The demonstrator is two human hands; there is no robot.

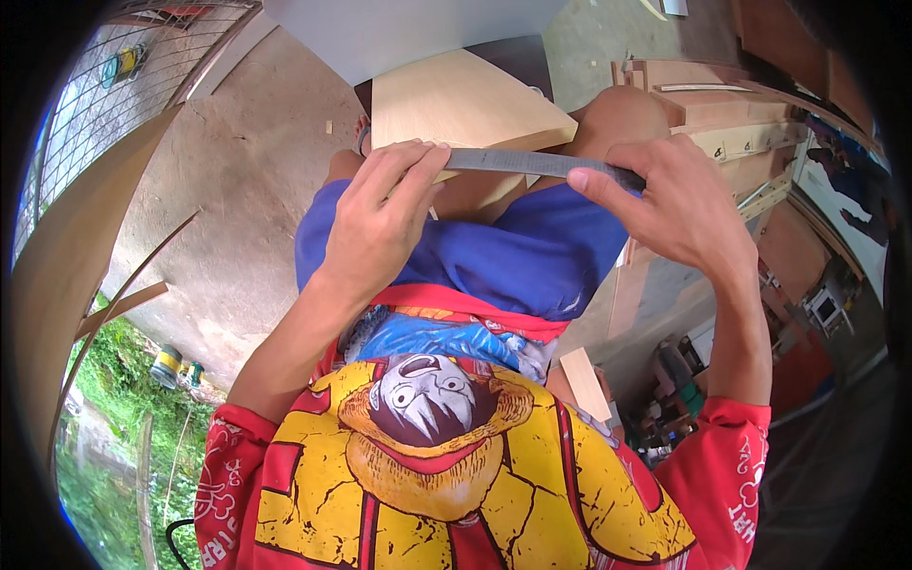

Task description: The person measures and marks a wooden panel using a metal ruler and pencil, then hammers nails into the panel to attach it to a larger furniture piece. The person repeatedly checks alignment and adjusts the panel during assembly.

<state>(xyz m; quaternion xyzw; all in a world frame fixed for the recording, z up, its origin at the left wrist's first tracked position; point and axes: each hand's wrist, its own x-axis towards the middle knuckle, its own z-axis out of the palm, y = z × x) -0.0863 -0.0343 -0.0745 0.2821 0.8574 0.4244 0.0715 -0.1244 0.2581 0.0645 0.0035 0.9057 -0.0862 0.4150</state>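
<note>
A long, flat grey metal file (513, 161) spans crosswise between my hands. My left hand (382, 204) is closed around its left end, with the fingers over the top. At the darker right end, my right hand (686, 201) grips it with the thumb along the near side. Just beyond the file stands a pale plywood piece (456, 93), its layered edge facing me between my knees. The file overlaps that near edge in the view; whether they touch I cannot tell.
A large grey panel (418, 28) rises beyond the plywood. Wooden boards and frames (731, 104) are stacked at the right, with a clutter of tools and blocks (674, 380) lower down. On the left are a wire mesh (85, 104), a curved wood sheet (85, 228) and thin strips (128, 309).
</note>
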